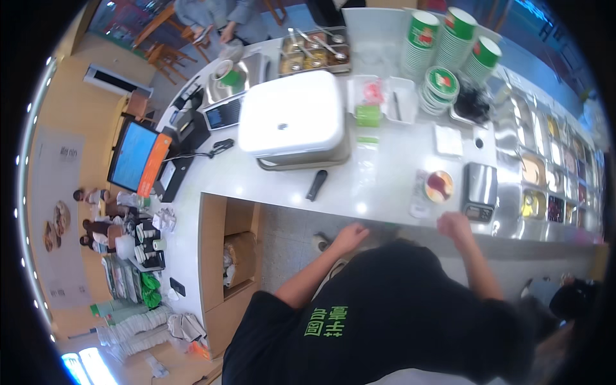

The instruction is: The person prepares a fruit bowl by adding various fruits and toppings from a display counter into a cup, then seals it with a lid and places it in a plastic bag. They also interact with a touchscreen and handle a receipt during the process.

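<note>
My right hand [454,228] is curled into a fist at the front edge of the white counter [269,192], with nothing visible in it. Just beyond it stands a round cup [439,185] with pale and dark red contents. Beside that cup is a kitchen scale [478,212] with a metal container [481,179] behind it. My left hand [350,238] hangs in front of the counter edge, its fingers loosely curled and nothing showing in them. A black handheld device [316,185] lies on the counter nearest to it.
A large white lidded box [292,115] stands at centre. Stacked paper cups [423,45], lids [441,86] and a topping tray [314,51] are behind. Metal food bins [532,167] line the right. A screen [133,157] stands left; a person [224,22] is across the counter.
</note>
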{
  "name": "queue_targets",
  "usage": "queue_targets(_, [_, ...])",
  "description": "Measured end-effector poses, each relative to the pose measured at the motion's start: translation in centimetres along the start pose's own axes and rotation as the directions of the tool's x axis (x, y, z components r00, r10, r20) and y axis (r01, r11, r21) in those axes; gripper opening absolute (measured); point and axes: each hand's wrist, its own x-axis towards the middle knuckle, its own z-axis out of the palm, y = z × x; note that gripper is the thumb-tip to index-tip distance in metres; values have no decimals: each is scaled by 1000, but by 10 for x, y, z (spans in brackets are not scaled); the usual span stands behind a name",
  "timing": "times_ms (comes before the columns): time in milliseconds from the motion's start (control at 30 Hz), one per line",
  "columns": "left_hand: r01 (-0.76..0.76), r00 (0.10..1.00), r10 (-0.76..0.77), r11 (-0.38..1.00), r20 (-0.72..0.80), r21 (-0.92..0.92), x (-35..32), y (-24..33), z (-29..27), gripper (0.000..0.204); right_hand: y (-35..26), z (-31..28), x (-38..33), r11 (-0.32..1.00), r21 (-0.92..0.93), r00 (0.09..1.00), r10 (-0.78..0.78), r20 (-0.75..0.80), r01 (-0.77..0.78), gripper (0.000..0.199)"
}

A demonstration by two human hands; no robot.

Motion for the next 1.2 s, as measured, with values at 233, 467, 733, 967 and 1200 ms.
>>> queue_targets(233, [449, 845, -447, 891, -294, -64, -153, -207, -137, 46, -128, 387, -17, 929, 241, 614, -368, 698, 282, 40])
queue_targets(467, [566, 698, -650, 758, -301, -324, -251, -302, -275, 41, -238, 716, 122, 876, 397, 833, -423, 357, 274, 88])
queue_targets(733, [510, 290, -581, 766, -760, -391, -320, -374, -379, 33, -151, 944, 96, 946, 122, 715, -308, 627, 300, 63])
queue_targets(967, [605, 285, -852, 515, -440, -607, -323, -412, -458, 61, -89, 1155, -5, 513, 187, 104, -486, 868, 838, 51])
queue_targets(1200, [660, 363, -881, 474, -304, -583, -311, -434, -443, 73, -83, 1241, -70, -109, 266, -288, -381, 879, 958, 62])
